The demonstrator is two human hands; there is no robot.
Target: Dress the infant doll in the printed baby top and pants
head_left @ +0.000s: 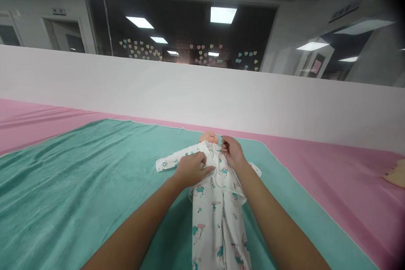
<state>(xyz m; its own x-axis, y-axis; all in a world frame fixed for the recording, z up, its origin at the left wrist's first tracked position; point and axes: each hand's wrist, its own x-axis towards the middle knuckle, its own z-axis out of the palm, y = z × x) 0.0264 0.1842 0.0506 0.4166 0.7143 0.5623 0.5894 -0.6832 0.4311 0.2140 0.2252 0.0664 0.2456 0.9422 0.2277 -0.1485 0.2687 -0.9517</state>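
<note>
A baby doll (209,137) lies on its back on a teal towel (79,185), dressed in a white printed romper (218,219). Only the top of its head shows beyond the clothing. My left hand (192,168) presses on the chest of the romper and pinches its front edge. My right hand (232,152) holds the other front edge near the collar, fingers closed on the fabric. The doll's left sleeve (167,161) stretches out to the left on the towel.
The towel lies on a pink sheet (332,168). A white partition (190,88) stands behind it, with a dark window decorated with paper hearts above. A tan object (395,174) sits at the right edge.
</note>
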